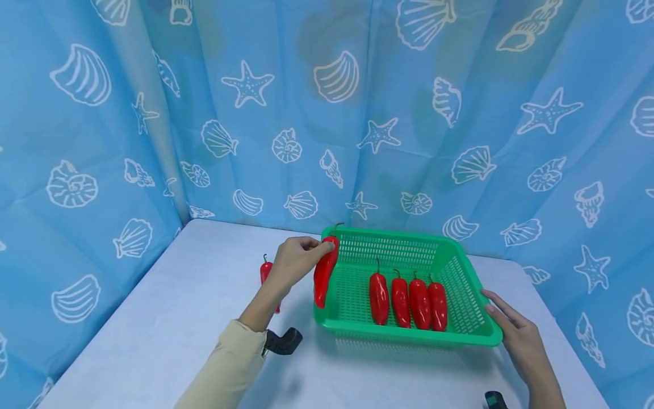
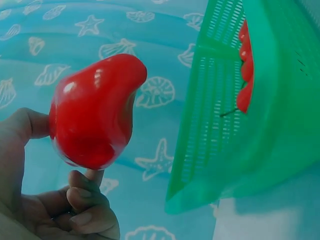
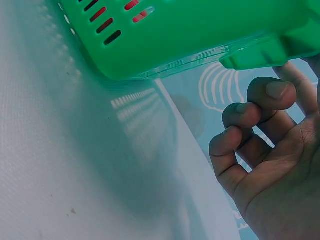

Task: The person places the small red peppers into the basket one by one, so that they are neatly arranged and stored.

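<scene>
My left hand (image 1: 293, 264) pinches a red chili pepper (image 1: 325, 275) near its stem end, between thumb and fingers. The pepper hangs tip down at the left rim of a green plastic basket (image 1: 393, 333). In the left wrist view the held pepper (image 2: 97, 112) shows its rounded tip, with the basket wall to its right. Several red peppers (image 1: 379, 298) lie side by side in the basket, stems pointing away. My right hand (image 1: 522, 338) grips the basket's right rim, thumb and index finger at the edge; in the right wrist view its other fingers (image 3: 227, 142) are curled below the rim.
Another red pepper (image 1: 265, 271) lies on the white table (image 1: 204, 284) left of the basket, partly hidden behind my left wrist. A blue curtain (image 1: 286, 113) with white shell prints hangs behind the table and along its sides.
</scene>
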A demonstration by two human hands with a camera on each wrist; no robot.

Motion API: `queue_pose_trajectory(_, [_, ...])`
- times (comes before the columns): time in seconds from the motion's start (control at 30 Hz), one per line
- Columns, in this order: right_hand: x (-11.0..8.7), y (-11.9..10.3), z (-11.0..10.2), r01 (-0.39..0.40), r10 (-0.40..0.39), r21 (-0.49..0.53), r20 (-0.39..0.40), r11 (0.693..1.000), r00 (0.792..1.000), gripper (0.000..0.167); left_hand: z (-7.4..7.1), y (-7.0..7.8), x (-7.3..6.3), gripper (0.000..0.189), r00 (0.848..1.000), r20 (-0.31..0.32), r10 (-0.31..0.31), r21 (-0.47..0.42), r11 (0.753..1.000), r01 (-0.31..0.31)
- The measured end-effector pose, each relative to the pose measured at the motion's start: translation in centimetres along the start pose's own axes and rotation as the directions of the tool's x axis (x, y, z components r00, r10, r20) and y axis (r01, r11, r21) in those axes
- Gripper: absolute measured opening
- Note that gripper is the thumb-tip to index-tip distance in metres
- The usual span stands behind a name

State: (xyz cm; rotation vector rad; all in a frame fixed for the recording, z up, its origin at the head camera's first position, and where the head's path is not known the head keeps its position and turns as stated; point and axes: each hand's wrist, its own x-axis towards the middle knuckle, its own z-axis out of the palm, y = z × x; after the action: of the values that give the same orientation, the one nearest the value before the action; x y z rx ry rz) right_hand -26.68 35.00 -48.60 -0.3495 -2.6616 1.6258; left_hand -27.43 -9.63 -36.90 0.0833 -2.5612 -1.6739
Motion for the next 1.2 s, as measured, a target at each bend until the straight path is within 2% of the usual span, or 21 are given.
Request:
queue_pose_trajectory(0.2, [0.1, 0.1, 0.1, 0.01, -0.01, 0.023, 0.001, 1.0, 1.0, 0.078, 0.7, 0.7, 1.5, 0.036, 0.999, 0.047, 0.002, 0.024, 1.0, -0.003])
queue_pose_trajectory(0.37, [0.0, 0.3, 0.2, -0.002, 0.002, 0.017, 0.006, 1.0, 1.0, 0.078, 1.4, 0.8, 2.2, 0.039, 0.997, 0.076, -0.028, 0.049, 0.999, 0.024])
queue_pose_trajectory(0.57, [0.2, 0.1, 0.2, 0.014, -0.014, 0.016, -0.009, 1.0, 1.0, 0.074, 2.5, 1.0, 3.0, 0.034, 0.995, 0.102, -0.009, 0.082, 0.997, 0.0])
queue_pose_trajectory(0.7, [0.3, 0.2, 0.2, -0.022, 0.023, 0.025, -0.018, 0.999, 1.0, 0.075, 3.4, 1.0, 3.6, 0.033, 0.993, 0.114, -0.012, 0.106, 0.994, 0.0])
queue_pose_trajectory(0.8, [0.3, 0.2, 0.2, -0.033, 0.033, 0.026, -0.02, 0.999, 0.999, 0.076, 4.1, 1.1, 4.0, 0.037, 0.992, 0.127, -0.027, 0.119, 0.993, 0.012])
queue_pose_trajectory(0.93, [0.2, 0.2, 0.2, -0.01, 0.01, 0.028, -0.025, 1.0, 1.0, 0.076, 4.8, 1.3, 4.4, 0.044, 0.989, 0.14, -0.049, 0.131, 0.991, 0.031])
queue_pose_trajectory(1.2, [0.1, 0.2, 0.2, 0.012, -0.012, 0.037, -0.012, 0.999, 1.0, 0.075, 6.3, 1.0, 4.9, 0.05, 0.989, 0.144, -0.043, 0.15, 0.988, 0.021])
